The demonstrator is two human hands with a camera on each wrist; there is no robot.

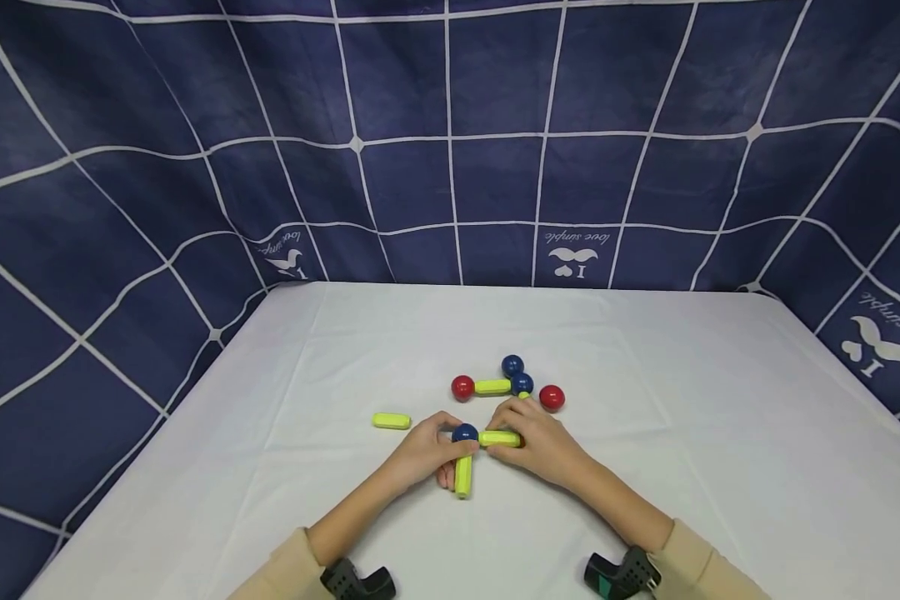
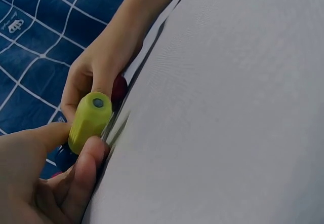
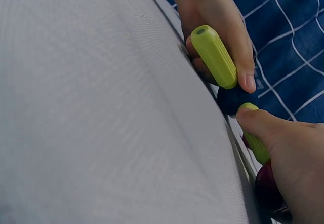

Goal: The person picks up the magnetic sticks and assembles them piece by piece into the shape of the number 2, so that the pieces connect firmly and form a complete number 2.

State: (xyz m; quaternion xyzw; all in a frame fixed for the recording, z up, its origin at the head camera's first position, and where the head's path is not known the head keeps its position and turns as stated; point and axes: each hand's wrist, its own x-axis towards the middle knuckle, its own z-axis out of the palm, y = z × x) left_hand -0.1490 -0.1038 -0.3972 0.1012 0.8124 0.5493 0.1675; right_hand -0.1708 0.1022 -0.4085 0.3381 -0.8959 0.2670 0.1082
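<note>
In the head view my left hand (image 1: 426,450) holds a blue ball (image 1: 465,432) between thumb and fingers. From that ball a yellow-green rod (image 1: 462,478) points toward me; a grey disc shows in its end in the left wrist view. My right hand (image 1: 540,440) pinches a second yellow-green rod (image 1: 498,437), whose near end meets or almost meets the blue ball. At that rod's other end, a dark red ball (image 3: 268,187) sits partly under the right hand in the right wrist view. Whether rod and ball touch is too small to tell.
Beyond the hands, a red ball (image 1: 462,387), a yellow-green rod (image 1: 492,387) and a blue ball (image 1: 521,382) form a row. Another blue ball (image 1: 512,365) lies behind it, a separate red ball (image 1: 551,397) to the right. One loose rod (image 1: 392,421) lies left on the white cloth (image 1: 330,367).
</note>
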